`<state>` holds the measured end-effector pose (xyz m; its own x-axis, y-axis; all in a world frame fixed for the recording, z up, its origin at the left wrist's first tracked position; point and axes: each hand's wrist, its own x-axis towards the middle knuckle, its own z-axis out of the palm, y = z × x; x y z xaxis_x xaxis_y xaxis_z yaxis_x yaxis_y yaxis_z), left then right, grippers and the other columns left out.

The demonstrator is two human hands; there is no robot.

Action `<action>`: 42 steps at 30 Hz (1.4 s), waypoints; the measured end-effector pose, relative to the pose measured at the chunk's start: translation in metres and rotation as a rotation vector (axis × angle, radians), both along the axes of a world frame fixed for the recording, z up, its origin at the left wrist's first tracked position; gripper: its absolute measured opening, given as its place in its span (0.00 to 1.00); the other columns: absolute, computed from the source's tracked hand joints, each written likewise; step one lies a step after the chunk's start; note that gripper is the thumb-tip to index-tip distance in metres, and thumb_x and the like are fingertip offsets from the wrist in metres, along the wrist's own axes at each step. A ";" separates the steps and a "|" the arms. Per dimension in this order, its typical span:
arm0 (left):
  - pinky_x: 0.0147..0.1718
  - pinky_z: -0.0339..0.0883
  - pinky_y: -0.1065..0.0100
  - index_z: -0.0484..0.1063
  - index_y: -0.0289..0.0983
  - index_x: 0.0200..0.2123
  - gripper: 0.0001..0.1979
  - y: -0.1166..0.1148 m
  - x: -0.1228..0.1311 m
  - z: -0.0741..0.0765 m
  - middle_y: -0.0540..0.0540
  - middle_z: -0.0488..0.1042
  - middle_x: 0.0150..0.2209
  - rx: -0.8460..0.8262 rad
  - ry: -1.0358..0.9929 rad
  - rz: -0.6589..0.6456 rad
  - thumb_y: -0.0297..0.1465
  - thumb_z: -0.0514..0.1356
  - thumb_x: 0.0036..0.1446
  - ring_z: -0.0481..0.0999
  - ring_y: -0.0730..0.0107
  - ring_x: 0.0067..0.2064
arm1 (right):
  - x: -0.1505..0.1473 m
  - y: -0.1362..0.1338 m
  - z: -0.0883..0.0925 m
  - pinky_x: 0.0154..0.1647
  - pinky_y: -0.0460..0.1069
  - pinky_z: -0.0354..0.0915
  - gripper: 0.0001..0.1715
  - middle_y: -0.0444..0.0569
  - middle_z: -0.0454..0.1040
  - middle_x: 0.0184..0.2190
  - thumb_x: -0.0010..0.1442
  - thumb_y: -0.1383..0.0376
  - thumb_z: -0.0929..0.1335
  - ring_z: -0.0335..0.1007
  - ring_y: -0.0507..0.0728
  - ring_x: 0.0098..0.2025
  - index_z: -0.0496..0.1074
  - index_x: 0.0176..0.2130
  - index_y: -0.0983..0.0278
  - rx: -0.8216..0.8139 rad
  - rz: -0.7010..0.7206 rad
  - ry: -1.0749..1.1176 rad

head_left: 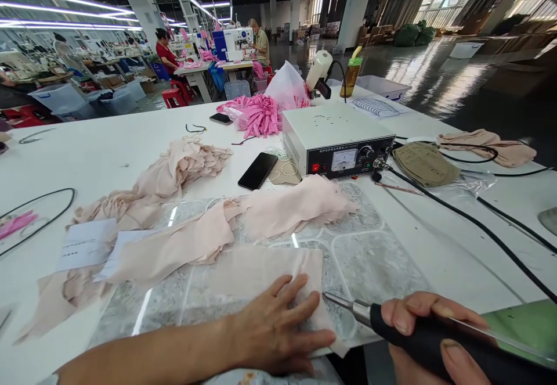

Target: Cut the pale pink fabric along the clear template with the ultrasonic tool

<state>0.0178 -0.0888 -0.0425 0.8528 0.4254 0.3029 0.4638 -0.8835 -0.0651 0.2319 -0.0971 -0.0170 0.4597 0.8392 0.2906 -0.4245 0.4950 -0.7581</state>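
Observation:
My left hand (281, 321) lies with its fingers spread on a thin pale pink fabric piece (256, 269), pressing it against a grey marbled board (378, 269). In my right hand (429, 303) is a black-handled ultrasonic cutter (357, 309). Its metal tip points left and is at the fabric's right edge, close to my left fingertips; whether it touches the cloth I cannot tell. A narrow corner of fabric hangs past the board's front edge. Just beyond lie two stacks of similar pieces, one in the middle (296, 205) and one to the left (174, 248).
A white control box (339, 135) with a dial stands behind the board, its black cable (470, 222) running across the right side. Around it are a phone (257, 171), pink strips (256, 112), a bottle (351, 74) and a khaki cloth stack (426, 163). People sit at sewing machines farther off.

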 end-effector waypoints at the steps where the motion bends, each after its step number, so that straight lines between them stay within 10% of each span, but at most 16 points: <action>1: 0.51 0.63 0.48 0.64 0.49 0.58 0.23 0.000 0.000 0.001 0.41 0.64 0.57 0.002 0.001 0.001 0.50 0.51 0.63 0.62 0.44 0.59 | -0.001 0.001 0.001 0.24 0.49 0.67 0.07 0.43 0.59 0.29 0.52 0.65 0.66 0.60 0.51 0.25 0.65 0.35 0.61 0.004 -0.004 -0.016; 7: 0.59 0.51 0.42 0.64 0.46 0.56 0.23 0.003 0.002 0.005 0.39 0.67 0.53 0.008 -0.017 -0.042 0.50 0.51 0.63 0.63 0.52 0.59 | -0.004 0.008 -0.002 0.26 0.52 0.68 0.08 0.44 0.63 0.30 0.54 0.66 0.66 0.63 0.52 0.26 0.66 0.37 0.61 0.054 -0.007 -0.133; 42: 0.56 0.57 0.42 0.65 0.45 0.56 0.22 0.009 0.001 0.008 0.38 0.67 0.53 -0.046 0.006 -0.085 0.48 0.52 0.63 0.64 0.48 0.59 | -0.002 0.002 0.002 0.26 0.53 0.69 0.05 0.44 0.66 0.28 0.56 0.65 0.68 0.64 0.53 0.25 0.65 0.34 0.59 0.065 0.033 -0.258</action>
<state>0.0187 -0.0800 -0.0341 0.8881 0.3652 0.2790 0.3872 -0.9216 -0.0261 0.2303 -0.0947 -0.0153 0.3359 0.8286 0.4479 -0.2384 0.5349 -0.8106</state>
